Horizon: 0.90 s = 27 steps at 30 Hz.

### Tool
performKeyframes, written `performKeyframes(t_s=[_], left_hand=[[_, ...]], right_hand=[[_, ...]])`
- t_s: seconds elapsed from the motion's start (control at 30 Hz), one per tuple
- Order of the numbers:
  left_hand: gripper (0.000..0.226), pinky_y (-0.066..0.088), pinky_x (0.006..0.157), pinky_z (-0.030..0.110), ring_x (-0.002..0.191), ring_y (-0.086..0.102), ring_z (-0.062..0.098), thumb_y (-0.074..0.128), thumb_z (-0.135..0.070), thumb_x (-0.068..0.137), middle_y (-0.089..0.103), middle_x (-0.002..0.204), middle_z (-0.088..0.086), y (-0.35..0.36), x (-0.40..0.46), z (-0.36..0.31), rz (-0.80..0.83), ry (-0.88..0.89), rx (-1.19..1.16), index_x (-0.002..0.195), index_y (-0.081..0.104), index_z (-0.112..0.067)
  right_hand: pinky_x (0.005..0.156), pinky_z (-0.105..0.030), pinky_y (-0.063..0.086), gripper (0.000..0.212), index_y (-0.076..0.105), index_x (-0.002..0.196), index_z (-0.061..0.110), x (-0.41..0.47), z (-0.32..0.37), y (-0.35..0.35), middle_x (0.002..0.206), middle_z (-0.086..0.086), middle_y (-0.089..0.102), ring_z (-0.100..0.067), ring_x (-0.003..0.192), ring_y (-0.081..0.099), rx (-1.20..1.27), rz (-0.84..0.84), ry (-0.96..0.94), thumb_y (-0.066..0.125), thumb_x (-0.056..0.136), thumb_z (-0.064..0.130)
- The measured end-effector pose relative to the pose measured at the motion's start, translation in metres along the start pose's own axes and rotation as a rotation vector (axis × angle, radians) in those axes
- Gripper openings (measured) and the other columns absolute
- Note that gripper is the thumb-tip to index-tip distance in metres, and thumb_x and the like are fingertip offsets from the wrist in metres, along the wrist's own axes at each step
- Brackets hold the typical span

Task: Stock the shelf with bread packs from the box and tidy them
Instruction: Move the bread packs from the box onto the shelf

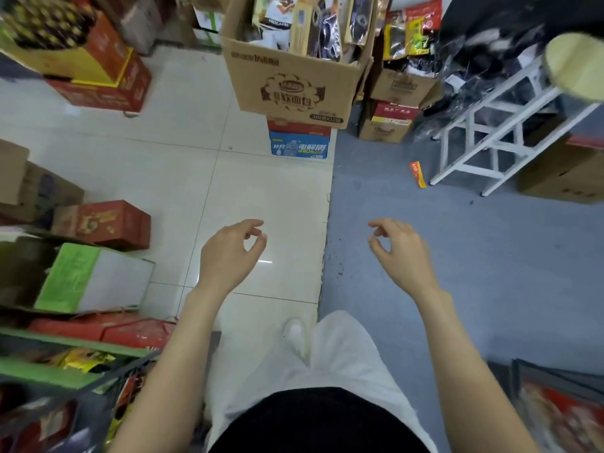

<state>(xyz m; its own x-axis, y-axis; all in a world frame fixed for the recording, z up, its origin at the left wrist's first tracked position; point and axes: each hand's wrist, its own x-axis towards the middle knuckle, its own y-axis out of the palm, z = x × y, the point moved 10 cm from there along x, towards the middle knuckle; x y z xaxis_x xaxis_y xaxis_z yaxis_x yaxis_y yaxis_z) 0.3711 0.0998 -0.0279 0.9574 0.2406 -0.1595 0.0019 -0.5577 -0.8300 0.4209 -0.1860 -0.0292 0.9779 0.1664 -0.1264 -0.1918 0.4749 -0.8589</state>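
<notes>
Both hands hang released and hold nothing: the left hand (233, 253) over the pale floor tiles (183, 178), the right hand (400, 251) over the grey-blue floor, fingers loosely curled. Far ahead, the open brown cardboard box (294, 83) of packets stands on a red-and-blue carton (299, 140). The green-edged shelf (62, 344) lies near left. Step close, reach in with both hands, and lift packs by their edges so nothing crushes.

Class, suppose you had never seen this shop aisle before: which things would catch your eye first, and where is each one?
First, the two bare hands, left hand and right hand, held out empty over the floor in the middle, fingers loosely curled. Next, the open cardboard box of packets, top centre, standing on a blue and red carton. Then the white stool frame at upper right, on the grey floor.
</notes>
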Motion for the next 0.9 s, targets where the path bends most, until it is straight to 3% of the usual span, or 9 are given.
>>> performKeyframes(t_s=[0.17,0.3,0.67,0.9], left_hand=[[0.027,0.039,0.075,0.025,0.102,0.059,0.012,0.055,-0.030,0.093,0.066,0.101,-0.016,-0.005,0.107,-0.033,-0.018,0.081,-0.008,0.118,0.063,-0.026],[0.030,0.040,0.074,0.026,0.101,0.058,0.015,0.051,-0.033,0.093,0.068,0.105,-0.014,-0.002,0.189,-0.060,-0.001,0.175,0.073,0.120,0.062,-0.025],[0.028,0.041,0.079,0.026,0.104,0.057,0.016,0.052,-0.025,0.096,0.065,0.114,-0.008,-0.023,0.406,-0.092,-0.009,0.110,0.033,0.122,0.061,-0.022],[0.030,0.050,0.079,0.038,0.101,0.059,0.024,0.058,-0.017,0.091,0.062,0.119,0.002,-0.044,0.570,-0.083,-0.062,0.134,-0.023,0.121,0.062,-0.017]], right_hand=[[0.077,-0.032,0.044,0.027,0.061,0.117,0.016,0.109,0.003,-0.013,0.109,-0.002,0.064,-0.021,0.105,0.056,0.007,0.010,-0.005,0.054,0.092,0.021],[0.080,-0.036,0.047,0.027,0.060,0.118,0.017,0.208,0.008,-0.021,0.111,-0.002,0.063,-0.023,0.106,0.055,-0.027,0.060,-0.118,0.053,0.093,0.020],[0.076,-0.038,0.049,0.026,0.058,0.118,0.017,0.459,0.027,-0.051,0.112,-0.004,0.060,-0.027,0.109,0.052,-0.087,0.152,-0.218,0.052,0.093,0.021],[0.070,-0.035,0.049,0.026,0.060,0.116,0.014,0.602,0.045,-0.054,0.106,-0.009,0.062,-0.029,0.101,0.056,-0.058,0.045,-0.154,0.056,0.090,0.016]])
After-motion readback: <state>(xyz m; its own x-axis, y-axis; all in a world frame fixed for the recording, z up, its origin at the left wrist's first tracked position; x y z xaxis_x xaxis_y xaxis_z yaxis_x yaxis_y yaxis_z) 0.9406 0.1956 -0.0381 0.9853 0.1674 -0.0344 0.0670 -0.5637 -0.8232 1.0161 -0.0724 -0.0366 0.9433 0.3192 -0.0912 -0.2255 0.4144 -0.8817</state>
